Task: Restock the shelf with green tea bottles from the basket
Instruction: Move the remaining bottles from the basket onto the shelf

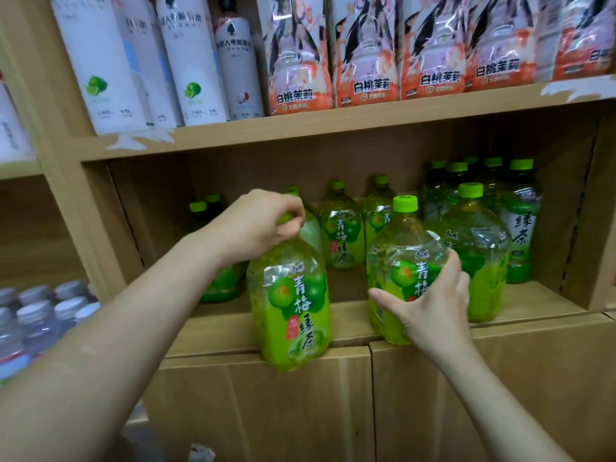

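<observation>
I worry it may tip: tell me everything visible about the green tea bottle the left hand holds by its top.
The green tea bottle is clear plastic, full of yellow-green drink, with a green label showing plums and Chinese characters. The left hand grips its mostly hidden cap with curled fingers. It stands roughly upright at the front edge of the lower shelf, base slightly past the lip; whether it rests there is unclear.

Left hand (258, 225) and right hand (433, 308) grip 2 green tea bottles (293, 315) (400, 258).
</observation>
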A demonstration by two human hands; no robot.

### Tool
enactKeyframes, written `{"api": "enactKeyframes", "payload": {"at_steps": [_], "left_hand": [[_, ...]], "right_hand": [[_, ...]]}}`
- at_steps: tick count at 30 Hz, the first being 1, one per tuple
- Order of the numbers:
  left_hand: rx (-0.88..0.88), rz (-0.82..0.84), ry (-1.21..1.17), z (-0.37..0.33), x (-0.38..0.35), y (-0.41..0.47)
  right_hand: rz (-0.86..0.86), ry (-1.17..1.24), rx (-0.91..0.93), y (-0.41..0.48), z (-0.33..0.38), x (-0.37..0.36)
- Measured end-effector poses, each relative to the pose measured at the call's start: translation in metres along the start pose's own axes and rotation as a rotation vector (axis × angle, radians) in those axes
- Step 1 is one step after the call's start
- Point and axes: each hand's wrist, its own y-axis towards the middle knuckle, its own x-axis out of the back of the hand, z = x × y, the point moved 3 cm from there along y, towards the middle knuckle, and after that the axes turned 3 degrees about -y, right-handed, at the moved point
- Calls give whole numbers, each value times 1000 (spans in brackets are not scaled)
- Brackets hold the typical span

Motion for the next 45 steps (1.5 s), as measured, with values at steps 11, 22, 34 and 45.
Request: {"api": "enactKeyframes", "payload": {"at_steps": [11, 22, 34, 45], "left_hand": [[311, -405, -497, 3, -24, -36], [595, -198, -751, 33, -79, -76], [630, -398, -834, 46, -138, -57], [620, -382, -757, 29, -142, -57]], "right_hand": [[168, 65, 90, -3, 0, -5], [55, -52, 117, 15, 13, -17], [94, -147, -45, 67, 20, -63], [151, -18, -35, 81, 23, -100]]}}
